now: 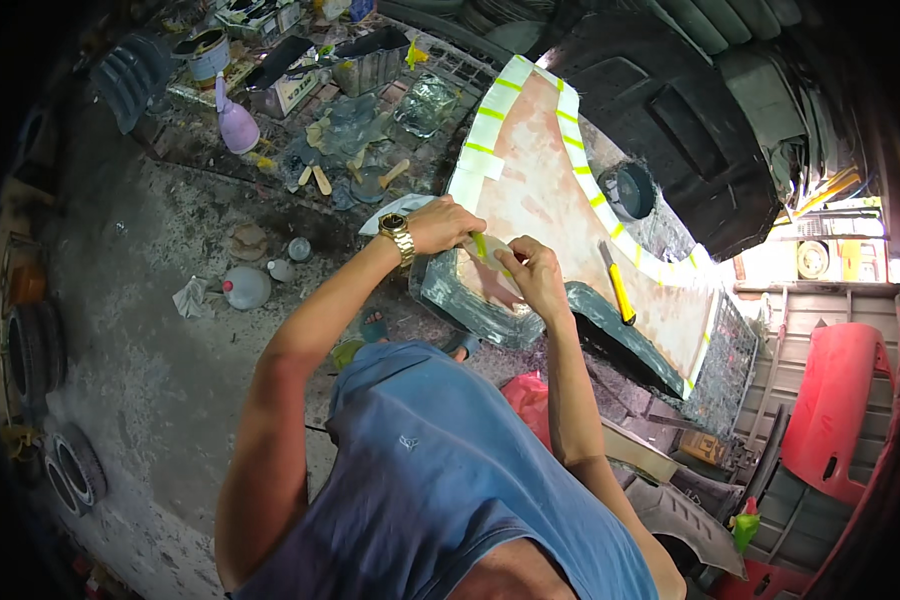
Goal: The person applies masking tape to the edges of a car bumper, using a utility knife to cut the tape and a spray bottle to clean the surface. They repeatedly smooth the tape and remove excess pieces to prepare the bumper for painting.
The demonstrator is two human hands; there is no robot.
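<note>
Both my hands work close together over the near left end of a large curved panel [540,150] with pinkish and whitish patches. My left hand [443,226], with a gold watch [396,232] on the wrist, has its fingers closed on a bit of yellow-green tape [480,244]. Beside it my right hand [536,275] pinches the pale edge of the same piece; whether it is a strip or a roll is hard to tell. White masking strips [480,130], fixed with yellow-green tape pieces, line the panel's edges. Right of my right hand, a yellow utility knife [620,288] lies on the panel.
Behind the panel stand a dark round container [630,190] and a large black panel [685,120]. A cluttered bench at far left holds a pink spray bottle [236,125] and tins. Bottles [246,287] stand on the floor; a red panel [832,410] leans at right.
</note>
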